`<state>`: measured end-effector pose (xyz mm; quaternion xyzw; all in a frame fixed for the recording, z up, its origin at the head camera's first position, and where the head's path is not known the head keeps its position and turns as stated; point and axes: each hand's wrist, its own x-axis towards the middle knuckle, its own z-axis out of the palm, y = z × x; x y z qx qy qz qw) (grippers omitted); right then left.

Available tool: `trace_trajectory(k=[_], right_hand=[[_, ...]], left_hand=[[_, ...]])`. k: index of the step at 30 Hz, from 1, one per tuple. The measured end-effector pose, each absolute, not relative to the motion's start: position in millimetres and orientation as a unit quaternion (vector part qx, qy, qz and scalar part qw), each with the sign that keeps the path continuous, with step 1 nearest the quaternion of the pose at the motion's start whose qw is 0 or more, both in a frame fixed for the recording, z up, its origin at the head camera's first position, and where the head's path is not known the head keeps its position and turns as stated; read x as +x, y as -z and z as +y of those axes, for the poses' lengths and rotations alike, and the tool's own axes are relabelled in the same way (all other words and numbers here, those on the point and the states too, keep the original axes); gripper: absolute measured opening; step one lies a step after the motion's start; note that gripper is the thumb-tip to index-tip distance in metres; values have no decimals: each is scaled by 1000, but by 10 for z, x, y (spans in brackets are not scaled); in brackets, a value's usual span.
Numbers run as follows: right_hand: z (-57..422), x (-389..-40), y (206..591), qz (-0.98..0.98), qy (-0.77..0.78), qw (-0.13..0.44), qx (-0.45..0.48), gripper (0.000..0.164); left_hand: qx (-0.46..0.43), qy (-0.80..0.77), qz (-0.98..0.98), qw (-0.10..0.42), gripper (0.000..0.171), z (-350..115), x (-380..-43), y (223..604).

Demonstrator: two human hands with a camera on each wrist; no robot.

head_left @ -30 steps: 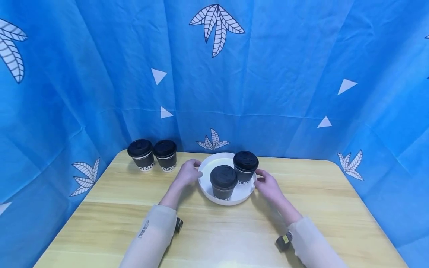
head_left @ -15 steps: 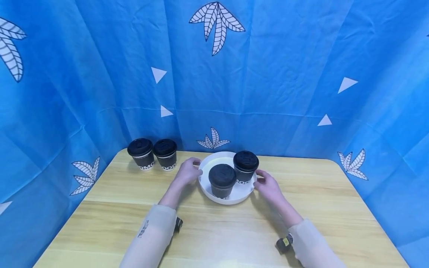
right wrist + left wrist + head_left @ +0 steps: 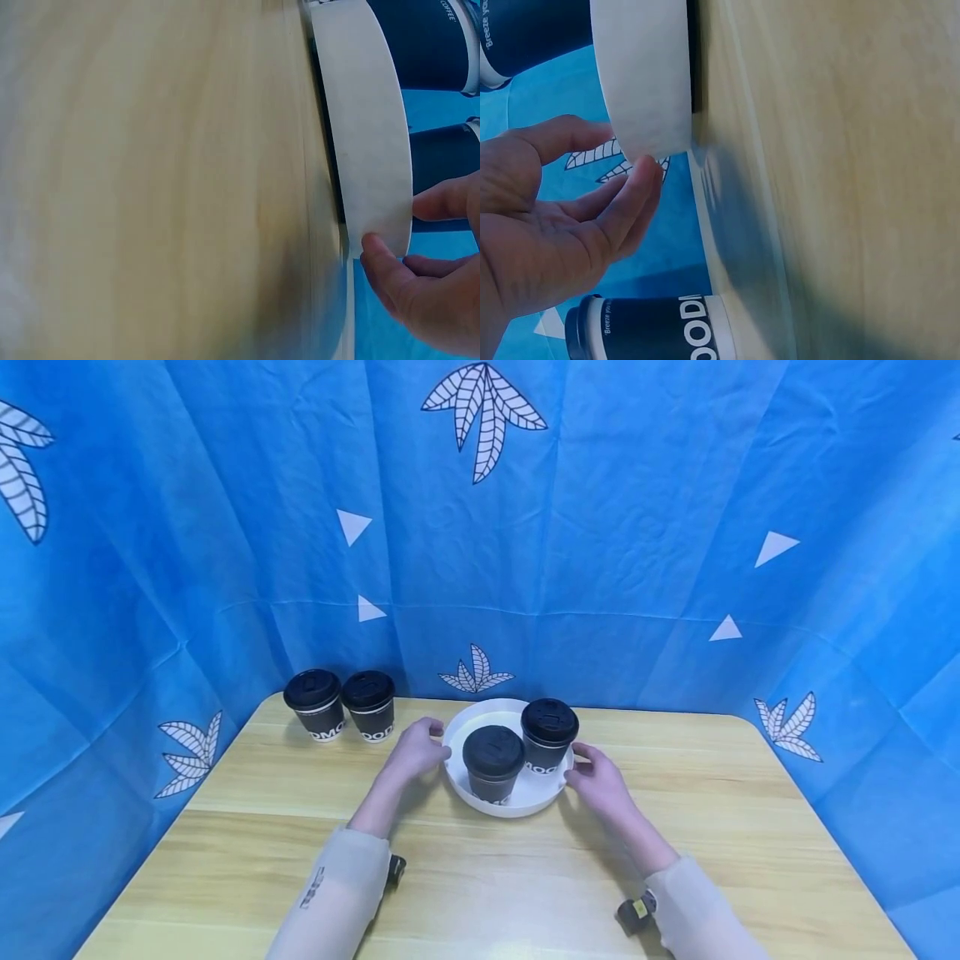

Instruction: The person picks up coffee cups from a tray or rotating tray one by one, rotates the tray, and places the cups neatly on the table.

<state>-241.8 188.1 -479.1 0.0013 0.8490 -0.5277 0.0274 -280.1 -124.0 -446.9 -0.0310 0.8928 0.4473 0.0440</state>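
A round white tray with a low wall stands toward the back of the table. Two black lidded coffee cups stand in it: a front cup and a back-right cup. My left hand is at the tray's left rim. In the left wrist view its thumb meets the wall's upper edge, and the fingertips bend against the outside. My right hand pinches the right rim, thumb on the edge and a finger against the outer wall. The tray hides the fingers' far parts in the head view.
Two more lidded black cups, a left one and a right one, stand side by side at the back left of the wooden table. A blue leaf-patterned curtain hangs behind the table and along both sides.
The front cup has shifted slightly left inside the tray, while the back-right cup and tray stay nearly in place. My left hand's fingers have drawn back a little to the left.
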Motion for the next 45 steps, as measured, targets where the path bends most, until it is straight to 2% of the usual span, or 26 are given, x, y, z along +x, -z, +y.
trace_trajectory(k=[17, 29, 45], right_hand=[[1888, -2334, 4793, 840, 543, 28, 8, 62], [1968, -2470, 4741, 834, 551, 16, -1, 56], [1945, -2590, 4778, 858, 514, 17, -14, 57]], left_hand=[[-14, -444, 895, 44, 53, -1212, -2815, 4500], [-5, -438, 898, 37, 56, -1229, -2888, 4530], [-10, -449, 892, 44, 54, -1223, -2950, 4527]])
